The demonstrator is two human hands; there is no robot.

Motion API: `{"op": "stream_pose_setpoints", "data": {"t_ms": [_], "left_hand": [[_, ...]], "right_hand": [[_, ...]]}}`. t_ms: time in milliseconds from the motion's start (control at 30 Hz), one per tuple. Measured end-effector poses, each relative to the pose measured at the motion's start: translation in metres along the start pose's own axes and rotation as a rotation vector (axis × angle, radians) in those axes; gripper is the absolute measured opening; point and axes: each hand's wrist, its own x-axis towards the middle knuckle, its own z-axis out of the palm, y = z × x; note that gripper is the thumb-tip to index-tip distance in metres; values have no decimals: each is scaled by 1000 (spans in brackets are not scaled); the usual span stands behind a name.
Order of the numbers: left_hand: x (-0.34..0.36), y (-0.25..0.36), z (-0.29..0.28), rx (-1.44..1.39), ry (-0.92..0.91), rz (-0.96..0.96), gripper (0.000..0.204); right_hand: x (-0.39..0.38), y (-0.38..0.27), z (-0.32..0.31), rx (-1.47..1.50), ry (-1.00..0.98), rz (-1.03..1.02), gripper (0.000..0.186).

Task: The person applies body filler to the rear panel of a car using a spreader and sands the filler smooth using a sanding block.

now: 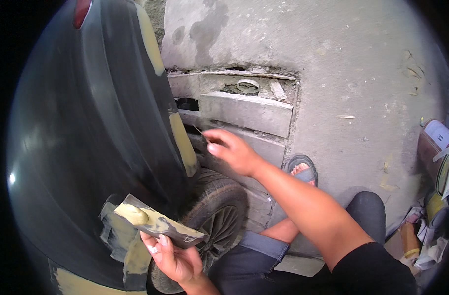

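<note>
My left hand point(173, 260) grips a flat, dark mixing board point(173, 228) from below. A thick lump of pale yellow body filler point(132, 214) sits at its far-left end, with smears along the rest. My right hand point(229, 150) pinches a thin scraper point(200, 132), seen nearly edge-on. Its tip is close to a yellow filler patch point(183, 147) on the edge of the dark car body point(87, 137); whether they touch I cannot tell. Another filler strip point(150, 37) runs along the same edge farther off, and sanded, yellowish patches point(136, 258) lie near the wheel.
The car's wheel point(217, 221) stands just beyond the board. Concrete slabs point(246, 110) cover a drain with broken gaps beside the car. Cans point(435, 147) and crumpled papers point(433, 253) crowd the right edge. My sandalled foot point(303, 169) rests on the concrete ground point(352, 73).
</note>
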Motion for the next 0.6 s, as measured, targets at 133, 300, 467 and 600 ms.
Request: {"op": "stream_pose_setpoints", "data": {"t_ms": [133,300,467,600], "left_hand": [[-2,0,-13,-2,-23,15,44],[-1,2,-14,-14,29,21,44],[0,0,-18,-7,-4,20,45],[-4,0,-19,-4,-6,26,46]], "right_hand": [[28,-6,26,122,15,-19,44],[-41,43,47,-92,-97,78,42],[-48,48,31,122,-43,289,46],[23,-8,23,-2,42,-12,44]]}}
